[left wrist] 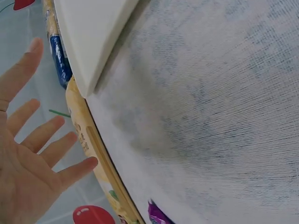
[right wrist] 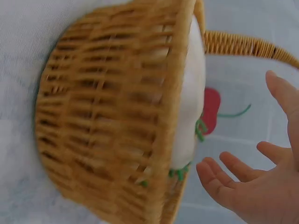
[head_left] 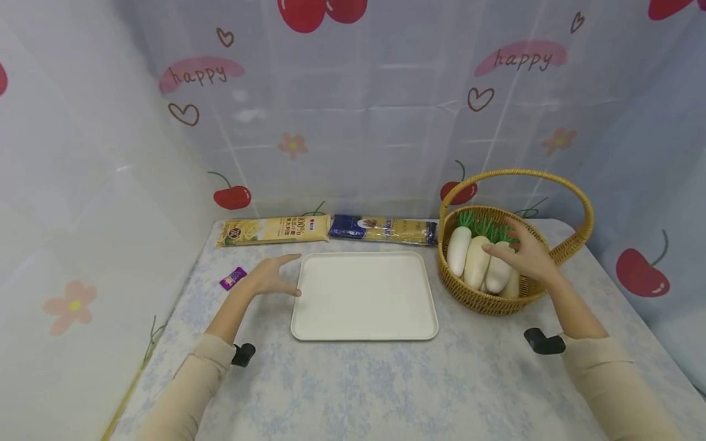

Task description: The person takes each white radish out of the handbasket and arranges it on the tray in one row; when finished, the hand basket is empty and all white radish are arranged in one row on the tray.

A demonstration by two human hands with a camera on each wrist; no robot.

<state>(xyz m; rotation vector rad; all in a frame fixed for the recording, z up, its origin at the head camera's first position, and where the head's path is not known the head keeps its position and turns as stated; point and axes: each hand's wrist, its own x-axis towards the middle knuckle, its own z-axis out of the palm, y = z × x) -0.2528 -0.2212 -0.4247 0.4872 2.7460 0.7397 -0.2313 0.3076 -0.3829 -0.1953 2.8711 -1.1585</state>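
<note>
Blue-patterned cloth [head_left: 386, 386] lies before cherry-printed curtains [head_left: 364, 147], with left fingers [left wrist: 77, 172] and right fingers [right wrist: 238, 165] spread wide.

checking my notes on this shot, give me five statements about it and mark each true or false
1. In the head view, the right hand appears over the basket. True.
2. White radishes lie in the basket. True.
3. A blue-and-gold package lies behind the tray. True.
4. In the head view, the basket stands left of the tray. False: it stands right of it.
5. The left hand grips a purple packet. False: it holds nothing; the packet lies on the tablecloth.
</note>
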